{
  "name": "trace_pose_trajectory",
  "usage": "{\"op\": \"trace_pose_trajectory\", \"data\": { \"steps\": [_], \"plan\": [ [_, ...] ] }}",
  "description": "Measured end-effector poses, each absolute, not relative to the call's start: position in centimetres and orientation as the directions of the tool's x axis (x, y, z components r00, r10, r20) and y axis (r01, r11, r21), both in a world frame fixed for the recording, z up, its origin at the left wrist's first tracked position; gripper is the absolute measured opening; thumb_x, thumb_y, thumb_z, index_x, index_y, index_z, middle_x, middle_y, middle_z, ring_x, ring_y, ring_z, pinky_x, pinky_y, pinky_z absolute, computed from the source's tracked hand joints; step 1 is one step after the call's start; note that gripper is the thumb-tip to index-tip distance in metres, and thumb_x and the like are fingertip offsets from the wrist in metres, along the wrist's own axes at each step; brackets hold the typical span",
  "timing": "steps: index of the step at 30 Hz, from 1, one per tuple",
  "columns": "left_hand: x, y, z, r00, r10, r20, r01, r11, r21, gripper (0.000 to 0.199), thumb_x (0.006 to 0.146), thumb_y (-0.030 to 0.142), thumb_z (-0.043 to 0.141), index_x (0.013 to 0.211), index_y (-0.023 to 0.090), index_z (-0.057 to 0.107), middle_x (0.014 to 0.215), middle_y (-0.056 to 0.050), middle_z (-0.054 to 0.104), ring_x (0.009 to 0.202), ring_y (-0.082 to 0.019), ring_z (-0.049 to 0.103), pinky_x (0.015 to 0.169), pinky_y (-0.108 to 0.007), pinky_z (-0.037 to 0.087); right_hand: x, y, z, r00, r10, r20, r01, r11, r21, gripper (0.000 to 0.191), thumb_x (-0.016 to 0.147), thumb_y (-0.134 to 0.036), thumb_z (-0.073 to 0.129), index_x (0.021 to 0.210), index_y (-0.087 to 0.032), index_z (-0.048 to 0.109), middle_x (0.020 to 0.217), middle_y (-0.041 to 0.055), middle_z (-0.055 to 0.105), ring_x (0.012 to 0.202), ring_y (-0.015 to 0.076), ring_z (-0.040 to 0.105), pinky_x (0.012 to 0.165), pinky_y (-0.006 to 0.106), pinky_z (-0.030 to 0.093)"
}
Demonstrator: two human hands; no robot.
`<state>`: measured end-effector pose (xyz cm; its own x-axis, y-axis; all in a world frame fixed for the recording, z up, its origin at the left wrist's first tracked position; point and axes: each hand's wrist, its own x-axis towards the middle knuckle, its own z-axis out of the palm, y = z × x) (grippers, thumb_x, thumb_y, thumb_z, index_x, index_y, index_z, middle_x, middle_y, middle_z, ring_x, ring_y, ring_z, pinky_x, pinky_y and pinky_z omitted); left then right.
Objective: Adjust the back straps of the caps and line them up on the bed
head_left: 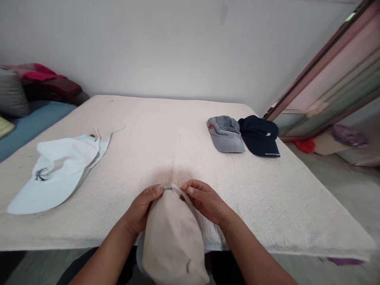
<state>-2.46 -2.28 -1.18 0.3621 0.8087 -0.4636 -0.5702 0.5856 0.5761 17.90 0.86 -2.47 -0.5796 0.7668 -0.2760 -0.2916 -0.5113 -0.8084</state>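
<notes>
A beige cap [173,237] hangs over the near table edge, its back strap [170,186] pointing away from me. My left hand [144,208] pinches the strap end on the left, thumb on top. On the other side, the curled fingers of my right hand [204,200] grip the strap near the cap's opening; part of them is hidden behind it. To the left lies a white cap [59,170] with a dark emblem and its strap ends loose. A grey cap [226,134] and a navy cap [259,134] sit side by side at the back right.
A light textured cloth covers the table [267,206], which stands against a white wall [166,47]. Cushions [12,93] and a blue seat [44,118] are at the left. A framed glass door [332,75] and bags [335,140] are at the right.
</notes>
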Motion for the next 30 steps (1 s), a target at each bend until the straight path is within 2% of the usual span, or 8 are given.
{"op": "trace_pose_trajectory", "data": {
  "steps": [3, 7, 9, 12, 16, 20, 23, 30],
  "plan": [
    [-3.4, -1.8, -0.5, 0.329, 0.740, -0.587, -0.659, 0.625, 0.419, 0.031, 0.076, 0.040, 0.061, 0.078, 0.011, 0.073, 0.073, -0.012, 0.071, 0.074, -0.027, 0.067, 0.075, -0.037, 0.051, 18.4, 0.7, -2.6, -0.624, 0.718, -0.308, -0.255, -0.559, -0.789, 0.027, 0.083, -0.039, 0.061, 0.099, -0.017, 0.063, 0.087, 0.0035, 0.061, 0.076, 0.0116, 0.055, 0.069, 0.024, 0.039],
    [-4.8, -0.9, 0.1, 0.350, 0.744, -0.569, -0.751, 0.586, 0.305, 0.042, 0.076, 0.050, 0.056, 0.084, 0.013, 0.072, 0.076, -0.012, 0.072, 0.086, -0.032, 0.067, 0.080, -0.043, 0.051, 18.3, 0.1, -3.1, -0.718, 0.602, -0.350, -0.145, -0.622, -0.770, 0.027, 0.075, -0.032, 0.070, 0.096, -0.015, 0.067, 0.092, 0.0048, 0.064, 0.079, 0.0131, 0.057, 0.071, 0.025, 0.041],
    [-5.2, -0.6, 0.2, 0.289, 0.777, -0.559, -0.785, 0.527, 0.327, 0.036, 0.077, 0.045, 0.057, 0.087, 0.014, 0.071, 0.078, -0.010, 0.073, 0.088, -0.031, 0.067, 0.082, -0.042, 0.051, 18.0, 0.1, -3.2, -0.708, 0.603, -0.368, -0.162, -0.646, -0.746, 0.026, 0.070, -0.025, 0.074, 0.092, -0.014, 0.068, 0.087, 0.0044, 0.066, 0.072, 0.0121, 0.058, 0.068, 0.024, 0.042],
    [-4.9, -0.3, 0.5, 0.231, 0.783, -0.578, -0.783, 0.502, 0.367, 0.030, 0.080, 0.038, 0.057, 0.094, 0.014, 0.070, 0.081, -0.009, 0.074, 0.088, -0.029, 0.068, 0.084, -0.040, 0.050, 17.8, 0.6, -2.8, -0.583, 0.740, -0.335, -0.357, -0.604, -0.712, 0.025, 0.072, -0.027, 0.072, 0.093, -0.015, 0.067, 0.080, 0.0041, 0.068, 0.067, 0.0125, 0.060, 0.066, 0.025, 0.044],
    [-3.8, -0.8, 0.5, 0.288, 0.772, -0.566, -0.727, 0.562, 0.395, 0.035, 0.083, 0.040, 0.053, 0.099, 0.013, 0.069, 0.088, -0.011, 0.074, 0.093, -0.029, 0.066, 0.087, -0.039, 0.049, 18.5, 1.8, -1.6, -0.331, 0.900, -0.284, -0.618, -0.434, -0.656, 0.022, 0.076, -0.037, 0.067, 0.086, -0.018, 0.067, 0.081, 0.0052, 0.071, 0.079, 0.0197, 0.065, 0.076, 0.033, 0.049],
    [-3.4, -1.7, -0.2, 0.361, 0.765, -0.533, -0.643, 0.618, 0.452, 0.035, 0.082, 0.044, 0.055, 0.093, 0.014, 0.071, 0.087, -0.012, 0.073, 0.099, -0.030, 0.064, 0.088, -0.038, 0.048, 19.2, 2.1, -0.5, -0.319, 0.901, -0.293, -0.627, -0.432, -0.648, 0.032, 0.077, -0.047, 0.061, 0.088, -0.018, 0.068, 0.084, 0.0073, 0.072, 0.095, 0.0255, 0.064, 0.082, 0.038, 0.049],
    [-3.9, -2.2, -0.3, 0.312, 0.832, -0.459, -0.628, 0.543, 0.557, 0.023, 0.073, 0.038, 0.067, 0.086, 0.019, 0.072, 0.079, -0.008, 0.073, 0.097, -0.030, 0.064, 0.085, -0.037, 0.049, 19.4, 1.7, 0.0, -0.382, 0.882, -0.277, -0.605, -0.465, -0.646, 0.040, 0.075, -0.054, 0.060, 0.089, -0.017, 0.068, 0.085, 0.0093, 0.072, 0.100, 0.0279, 0.063, 0.084, 0.040, 0.048],
    [-4.7, -3.1, -0.6, 0.331, 0.879, -0.344, -0.591, 0.477, 0.650, 0.021, 0.057, 0.037, 0.081, 0.069, 0.023, 0.072, 0.058, -0.003, 0.068, 0.074, -0.026, 0.069, 0.067, -0.030, 0.054, 19.7, 0.8, 0.1, -0.394, 0.878, -0.270, -0.578, -0.465, -0.670, 0.046, 0.074, -0.059, 0.059, 0.089, -0.017, 0.068, 0.084, 0.0103, 0.071, 0.097, 0.0288, 0.064, 0.084, 0.041, 0.048]
  ]
}}
